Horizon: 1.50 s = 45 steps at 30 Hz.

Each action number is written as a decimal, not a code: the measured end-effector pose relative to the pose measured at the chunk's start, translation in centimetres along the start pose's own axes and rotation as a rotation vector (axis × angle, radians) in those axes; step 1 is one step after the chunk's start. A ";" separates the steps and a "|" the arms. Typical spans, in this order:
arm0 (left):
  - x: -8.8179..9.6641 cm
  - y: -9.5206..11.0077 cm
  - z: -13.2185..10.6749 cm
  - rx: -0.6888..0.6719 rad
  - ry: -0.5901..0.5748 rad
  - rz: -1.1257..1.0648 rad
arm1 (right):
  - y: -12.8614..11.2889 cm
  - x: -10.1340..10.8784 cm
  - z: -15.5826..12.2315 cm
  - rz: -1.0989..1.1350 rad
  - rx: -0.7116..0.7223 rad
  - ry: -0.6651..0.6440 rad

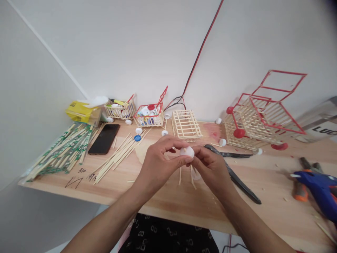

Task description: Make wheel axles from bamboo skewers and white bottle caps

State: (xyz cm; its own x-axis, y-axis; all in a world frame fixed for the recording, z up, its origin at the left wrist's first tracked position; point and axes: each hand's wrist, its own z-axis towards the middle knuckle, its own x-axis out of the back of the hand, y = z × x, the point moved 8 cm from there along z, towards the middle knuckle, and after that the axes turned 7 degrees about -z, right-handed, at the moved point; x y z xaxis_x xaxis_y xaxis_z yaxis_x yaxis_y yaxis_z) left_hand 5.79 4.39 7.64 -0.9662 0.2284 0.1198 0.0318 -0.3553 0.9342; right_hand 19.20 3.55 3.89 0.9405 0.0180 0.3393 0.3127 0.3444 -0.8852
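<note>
Above the middle of the table, a white bottle cap (pixel 188 152) is pinched between my two hands, with what looks like a short stick end showing at its face. My left hand (pixel 159 156) grips it from the left with thumb and fingers. From the right, the closed fingers of my right hand (pixel 210 165) press at its edge. Below the hands, two thin sticks (pixel 180 177) point toward me; whether they join the cap is hidden. Just behind stands a small crate of wooden sticks (pixel 186 126).
Black scissors (pixel 242 182) lie right of my hands, and a blue glue gun (pixel 318 188) is farther right. Stick carts with red frames (pixel 263 119) stand at back right. Loose sticks (pixel 118 156), a phone (pixel 104 139) and bagged chopsticks (pixel 63 151) lie left. Small cap-filled carts (pixel 150 116) line the wall.
</note>
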 end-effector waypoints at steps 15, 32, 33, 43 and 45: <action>0.2 -0.2 -0.1 -0.015 0.047 0.086 | 0.0 0.1 0.3 -0.072 0.006 0.011; 0.6 -0.3 -0.4 -0.015 0.112 0.054 | -1.6 0.8 -0.2 -0.362 0.114 0.173; 0.6 -0.4 -0.4 -0.013 0.111 0.052 | -1.7 0.8 -0.3 -0.370 0.117 0.179; 0.6 -0.2 -0.4 -0.022 0.107 0.059 | -1.8 1.0 -0.3 -0.396 0.138 0.197; 0.6 -0.1 -0.4 -0.026 0.106 0.064 | -1.8 1.0 -0.2 -0.391 0.130 0.185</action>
State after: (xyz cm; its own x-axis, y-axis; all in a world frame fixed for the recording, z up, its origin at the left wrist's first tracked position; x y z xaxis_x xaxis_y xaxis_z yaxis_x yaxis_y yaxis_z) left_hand 5.13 4.19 7.43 -0.9840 0.1078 0.1418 0.0895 -0.3895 0.9167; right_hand 19.62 2.72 5.74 0.7668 -0.3008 0.5670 0.6409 0.4075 -0.6505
